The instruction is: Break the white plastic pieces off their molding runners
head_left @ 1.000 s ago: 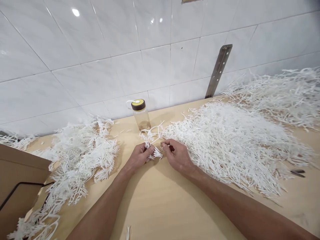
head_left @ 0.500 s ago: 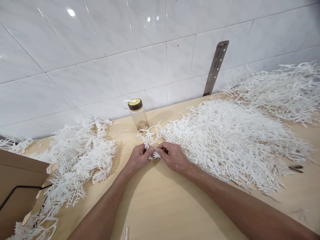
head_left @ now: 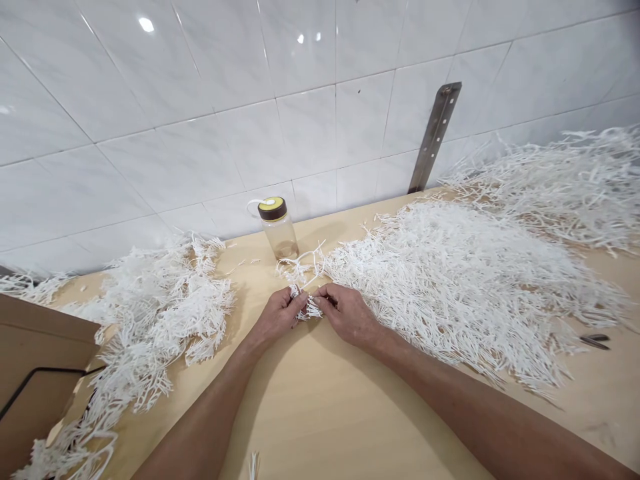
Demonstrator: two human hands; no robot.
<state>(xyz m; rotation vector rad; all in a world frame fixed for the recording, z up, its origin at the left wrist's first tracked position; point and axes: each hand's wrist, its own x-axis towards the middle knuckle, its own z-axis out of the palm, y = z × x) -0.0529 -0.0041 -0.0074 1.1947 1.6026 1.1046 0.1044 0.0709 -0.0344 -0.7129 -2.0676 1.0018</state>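
Near the middle of the table, my left hand (head_left: 281, 311) and my right hand (head_left: 347, 311) face each other, both closed in a pinch. Between their fingertips is a small bunch of white branching strands (head_left: 313, 307), its cut-looking ends fanning toward me. More loose white strands (head_left: 303, 268) trail just beyond the fingers, toward the bottle. A broad pile of white strands (head_left: 465, 280) lies right beside my right hand. Off to the left spreads a second, tangled pile (head_left: 165, 300). Exactly which strand each fingertip grips is too small to see.
A clear bottle (head_left: 280, 237) with a dark and yellow lid stands behind my hands. Against the tiled wall leans a perforated metal bar (head_left: 435, 138). A small dark tool (head_left: 595, 341) lies at right. A cardboard box (head_left: 43, 373) is at left. Another strand heap (head_left: 565, 187) sits back right.
My hands stay in nearly the same place. The strand ends between them now fan out more visibly beside my right fingertips. The whole view has shifted very slightly.
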